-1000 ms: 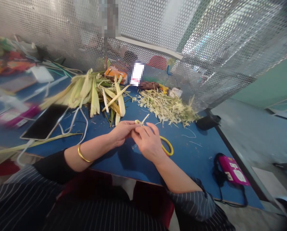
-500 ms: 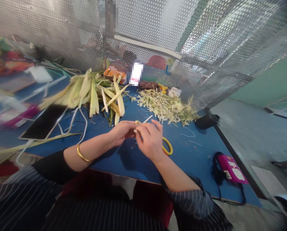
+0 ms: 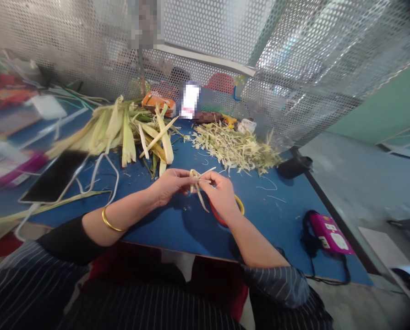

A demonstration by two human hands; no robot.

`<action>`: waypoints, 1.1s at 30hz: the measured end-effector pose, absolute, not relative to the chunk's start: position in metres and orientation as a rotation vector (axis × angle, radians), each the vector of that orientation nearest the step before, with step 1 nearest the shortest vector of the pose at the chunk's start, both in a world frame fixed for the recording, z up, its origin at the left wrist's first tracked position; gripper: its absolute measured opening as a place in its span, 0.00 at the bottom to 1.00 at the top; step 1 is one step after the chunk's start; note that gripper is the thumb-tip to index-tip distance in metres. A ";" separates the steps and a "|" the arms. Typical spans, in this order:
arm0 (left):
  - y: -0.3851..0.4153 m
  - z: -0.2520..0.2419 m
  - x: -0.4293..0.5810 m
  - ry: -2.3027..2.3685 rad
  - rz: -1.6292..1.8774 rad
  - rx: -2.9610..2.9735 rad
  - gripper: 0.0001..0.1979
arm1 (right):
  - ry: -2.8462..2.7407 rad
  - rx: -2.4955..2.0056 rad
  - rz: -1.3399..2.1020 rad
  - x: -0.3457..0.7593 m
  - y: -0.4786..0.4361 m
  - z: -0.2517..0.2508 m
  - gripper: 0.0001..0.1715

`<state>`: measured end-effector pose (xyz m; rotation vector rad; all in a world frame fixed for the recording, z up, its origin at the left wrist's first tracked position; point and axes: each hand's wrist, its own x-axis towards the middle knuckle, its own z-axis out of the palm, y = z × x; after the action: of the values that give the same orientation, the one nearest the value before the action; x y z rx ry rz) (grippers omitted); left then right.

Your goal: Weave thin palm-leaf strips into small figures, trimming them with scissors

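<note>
A thin, pale corn husk strip (image 3: 202,201) is bent into a small loop, one end hanging down and another pointing up to the right. My left hand (image 3: 170,185) pinches the loop from the left with closed fingers. From the other side, my right hand (image 3: 224,195) grips the strip between thumb and fingers. Beneath my right hand, red and yellow loops (image 3: 239,205), which look like scissor handles, rest partly hidden on the blue table (image 3: 259,229). Beyond my left hand lies a bundle of dried corn husks (image 3: 112,126).
Shredded husk pieces (image 3: 235,146) are heaped at the back, before a perforated metal screen (image 3: 205,27). At left lie a dark-screened phone (image 3: 55,176) and white cable (image 3: 115,178). A black cylinder (image 3: 294,167) and magenta box (image 3: 331,233) sit near the right edge.
My fingers have shifted apart slightly, so the looped strip and its hanging end now show. More of the red loop is visible under my right hand. The view has shifted a little.
</note>
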<state>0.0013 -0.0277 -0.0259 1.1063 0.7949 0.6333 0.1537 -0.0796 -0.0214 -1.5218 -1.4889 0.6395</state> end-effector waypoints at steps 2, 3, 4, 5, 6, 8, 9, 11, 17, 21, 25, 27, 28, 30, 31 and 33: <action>-0.028 -0.026 0.002 0.828 0.657 1.083 0.10 | -1.534 -1.522 0.531 0.153 -0.081 -0.021 0.06; -0.028 -0.026 0.003 0.842 0.666 1.072 0.09 | -1.558 -1.523 0.473 0.153 -0.081 -0.021 0.06; -0.028 -0.025 0.003 0.853 0.673 1.065 0.09 | -1.583 -1.526 0.419 0.153 -0.082 -0.022 0.06; -0.028 -0.025 0.003 0.861 0.684 1.060 0.08 | -1.614 -1.527 0.373 0.154 -0.082 -0.023 0.06; -0.027 -0.024 0.003 0.866 0.696 1.055 0.08 | -1.649 -1.527 0.333 0.154 -0.081 -0.024 0.07; -0.025 -0.024 0.003 0.877 0.721 1.025 0.07 | -1.720 -1.522 0.237 0.157 -0.080 -0.024 0.06; -0.023 -0.024 0.002 0.881 0.733 0.995 0.07 | -1.763 -1.506 0.157 0.158 -0.080 -0.024 0.05; -0.020 -0.025 0.000 0.876 0.748 0.914 0.08 | -1.894 -1.442 -0.083 0.161 -0.080 -0.022 0.10; -0.015 -0.029 -0.004 0.817 0.740 0.805 0.09 | -2.333 -1.052 -0.686 0.164 -0.084 -0.014 0.15; -0.022 -0.026 0.001 0.841 0.754 0.939 0.09 | -2.349 -1.031 -0.661 0.163 -0.086 -0.015 0.10; -0.027 -0.025 0.003 0.874 0.787 1.170 0.07 | -2.146 -1.144 -0.382 0.160 -0.084 -0.018 0.07; -0.028 -0.027 0.003 0.861 0.773 1.257 0.07 | -1.981 -1.261 -0.189 0.158 -0.082 -0.021 0.05; -0.029 -0.028 0.003 0.853 0.759 1.284 0.08 | -1.906 -1.327 -0.085 0.158 -0.081 -0.022 0.04; -0.029 -0.030 0.003 0.851 0.723 1.305 0.10 | -1.779 -1.437 0.111 0.159 -0.079 -0.024 0.04; -0.029 -0.031 0.003 0.854 0.703 1.309 0.10 | -1.728 -1.480 0.198 0.160 -0.078 -0.025 0.05; -0.029 -0.031 0.003 0.852 0.667 1.325 0.09 | -1.659 -1.531 0.333 0.161 -0.077 -0.025 0.06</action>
<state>0.0028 -0.0286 -0.0308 1.3252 0.8522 0.6670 0.1611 -0.0773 -0.0251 -1.5313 -1.6590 0.3330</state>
